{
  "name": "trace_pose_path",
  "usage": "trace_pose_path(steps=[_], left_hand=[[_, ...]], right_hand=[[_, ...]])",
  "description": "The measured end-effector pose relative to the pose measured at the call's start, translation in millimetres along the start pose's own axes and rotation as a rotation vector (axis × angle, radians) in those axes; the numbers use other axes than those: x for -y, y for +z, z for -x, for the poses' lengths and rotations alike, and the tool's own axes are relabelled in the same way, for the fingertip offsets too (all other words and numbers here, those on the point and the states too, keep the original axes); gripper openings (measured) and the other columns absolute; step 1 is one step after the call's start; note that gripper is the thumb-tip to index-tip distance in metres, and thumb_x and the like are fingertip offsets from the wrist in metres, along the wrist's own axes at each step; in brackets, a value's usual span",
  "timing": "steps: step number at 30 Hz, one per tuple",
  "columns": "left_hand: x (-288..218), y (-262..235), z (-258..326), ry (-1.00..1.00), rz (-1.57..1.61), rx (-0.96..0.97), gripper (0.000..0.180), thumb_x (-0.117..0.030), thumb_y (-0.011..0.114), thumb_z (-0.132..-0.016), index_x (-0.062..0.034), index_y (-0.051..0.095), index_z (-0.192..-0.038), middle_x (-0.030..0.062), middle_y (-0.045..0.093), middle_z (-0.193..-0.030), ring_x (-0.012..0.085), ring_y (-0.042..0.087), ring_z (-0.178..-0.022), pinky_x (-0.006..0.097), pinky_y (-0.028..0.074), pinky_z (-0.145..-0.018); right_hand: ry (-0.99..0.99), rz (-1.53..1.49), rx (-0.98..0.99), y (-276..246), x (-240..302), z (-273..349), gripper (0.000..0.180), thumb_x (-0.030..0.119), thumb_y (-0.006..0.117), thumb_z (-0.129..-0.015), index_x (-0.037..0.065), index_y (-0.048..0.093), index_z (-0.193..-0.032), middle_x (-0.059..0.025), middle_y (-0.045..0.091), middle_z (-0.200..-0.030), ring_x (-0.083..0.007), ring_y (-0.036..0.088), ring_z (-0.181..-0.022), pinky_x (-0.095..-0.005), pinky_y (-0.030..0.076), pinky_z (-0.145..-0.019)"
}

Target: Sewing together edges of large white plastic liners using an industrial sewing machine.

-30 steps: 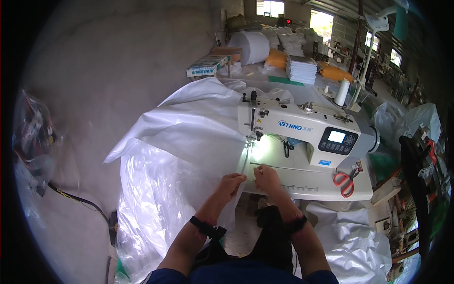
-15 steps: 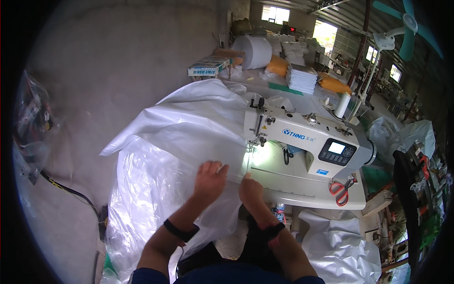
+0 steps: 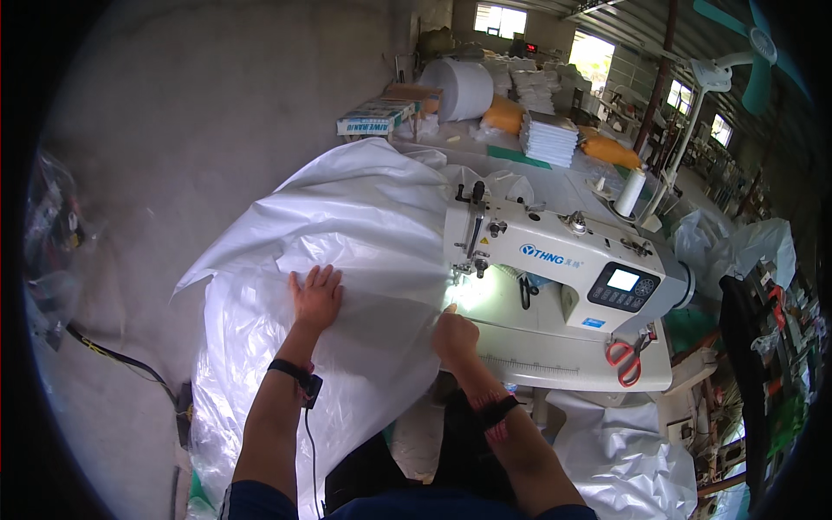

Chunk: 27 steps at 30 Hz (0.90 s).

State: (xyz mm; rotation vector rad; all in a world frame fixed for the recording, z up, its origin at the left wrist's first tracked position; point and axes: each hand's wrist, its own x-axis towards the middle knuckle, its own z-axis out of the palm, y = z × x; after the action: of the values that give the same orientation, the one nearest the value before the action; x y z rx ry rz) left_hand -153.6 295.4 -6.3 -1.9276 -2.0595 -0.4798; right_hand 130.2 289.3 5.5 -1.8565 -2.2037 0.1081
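Note:
A large white plastic sheet [image 3: 364, 208] drapes over the left of the sewing table, its edge running under the needle area of a white sewing machine [image 3: 555, 256]. My left hand [image 3: 316, 297] lies on the sheet with fingers spread, well left of the needle. Close in front of the lit needle, my right hand [image 3: 456, 336] is closed on the sheet's right edge, the thumb pointing toward the machine. Part of the sheet hangs off the table's front and left side in shiny folds.
Red-handled scissors [image 3: 624, 360] lie at the table's right end, and small black snips [image 3: 525, 290] lie under the machine arm. A thread cone [image 3: 630, 191] stands behind the machine. More white sheeting [image 3: 620, 451] hangs below the table at right. A fan [image 3: 761, 48] is at upper right.
My left hand has moved left, away from the needle, and now lies spread on the sheet. The right hand has shifted slightly and stays at the sheet's edge.

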Motion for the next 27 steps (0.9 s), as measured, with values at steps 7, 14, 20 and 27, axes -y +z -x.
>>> trace_pose_path(steps=[7,14,20,27], left_hand=[[-8.2,11.5,-37.0,-0.018,0.015,-0.031,0.032,-0.028,0.044,-0.09,-0.018,0.055,-0.119,0.0017,0.047,-0.134,0.0223,0.035,-0.129,0.061,0.009,-0.105],[-12.4,18.7,-46.1,-0.036,-0.003,-0.051,0.034,-0.026,0.048,-0.087,-0.0178,0.055,-0.119,0.0028,0.049,-0.132,0.0228,0.036,-0.128,0.059,0.009,-0.107],[9.2,20.7,-51.2,0.001,-0.084,-0.186,0.037,-0.022,0.058,-0.08,-0.0179,0.057,-0.117,0.0038,0.051,-0.126,0.0251,0.042,-0.12,0.059,0.018,-0.104],[65.9,-2.3,-51.3,0.08,-0.333,-0.224,0.039,-0.017,0.057,-0.075,-0.0197,0.058,-0.114,0.0038,0.051,-0.122,0.0256,0.042,-0.118,0.059,0.022,-0.102]], right_hand=[[0.067,0.054,0.044,7.2,-3.1,-37.6,0.044,0.011,0.043,-0.083,-0.01,0.046,-0.122,-0.0144,0.067,-0.08,-0.0269,0.066,-0.072,-0.0373,0.052,-0.062],[0.068,0.02,0.037,8.7,-7.9,-41.8,0.041,0.013,0.041,-0.085,-0.007,0.049,-0.12,-0.012,0.067,-0.078,-0.0263,0.067,-0.072,-0.0369,0.052,-0.062],[0.054,0.032,0.001,11.4,-9.6,-41.7,0.038,0.013,0.041,-0.086,-0.006,0.052,-0.117,-0.0116,0.067,-0.076,-0.0258,0.066,-0.069,-0.0366,0.051,-0.06],[-0.015,0.041,-0.026,12.1,-13.0,-41.8,0.045,0.011,0.046,-0.082,-0.011,0.047,-0.121,-0.0104,0.067,-0.072,-0.0241,0.066,-0.065,-0.0353,0.051,-0.057]])
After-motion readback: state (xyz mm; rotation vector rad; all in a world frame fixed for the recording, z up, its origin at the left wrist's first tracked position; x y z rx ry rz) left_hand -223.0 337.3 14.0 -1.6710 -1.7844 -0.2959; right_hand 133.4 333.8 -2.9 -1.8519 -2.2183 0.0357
